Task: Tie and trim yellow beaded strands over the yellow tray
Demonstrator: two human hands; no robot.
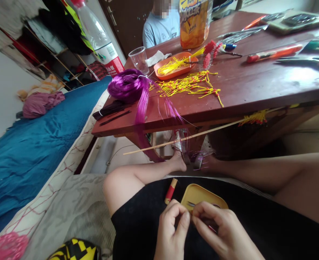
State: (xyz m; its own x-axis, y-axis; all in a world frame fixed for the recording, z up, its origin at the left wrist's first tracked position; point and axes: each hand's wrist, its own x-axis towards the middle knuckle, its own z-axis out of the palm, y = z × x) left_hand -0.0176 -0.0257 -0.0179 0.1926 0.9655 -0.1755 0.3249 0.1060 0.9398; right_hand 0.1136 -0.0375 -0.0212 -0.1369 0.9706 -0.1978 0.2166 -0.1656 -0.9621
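Observation:
Both my hands work close together over my lap at the bottom of the view. My left hand (173, 227) is curled, thumb and fingers pinched on something too small to make out. My right hand (221, 227) is also pinched, fingertips meeting the left hand's. Just behind them a small yellow tray (203, 195) rests on my black shorts, with thin dark pieces in it. A red spool (170, 190) lies beside the tray on my lap. A long thin stick (186, 138) with yellow stamens at its right end runs under the table edge.
A brown table (257, 86) holds a purple fibre bundle (129, 86), loose yellow stamens (189, 85), an orange dish (173, 66), a plastic cup (139, 59), bottles and tools. Another person (162, 27) sits at the far side. A blue-covered bed (34, 144) lies left.

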